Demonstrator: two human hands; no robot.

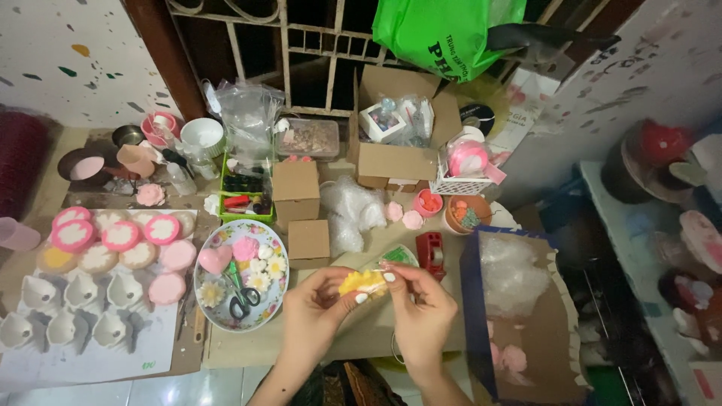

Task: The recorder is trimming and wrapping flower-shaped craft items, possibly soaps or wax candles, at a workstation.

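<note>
Both your hands, left hand (pixel 312 312) and right hand (pixel 421 312), pinch the small yellow flower-shaped piece (pixel 362 283) just above the surface (pixel 263 347), seemingly mid-wrapping; next calls for gentle fingertip pressure.

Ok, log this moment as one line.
left hand: holds yellow flower piece | right hand: pinches same piece | scissors: lie on floral plate | red tape dispenser: just beyond hands

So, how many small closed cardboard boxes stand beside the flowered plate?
2. One small box stands just right of the flowered plate; a taller box stands behind it, beside the green tray. Clutter may hide others.
</note>
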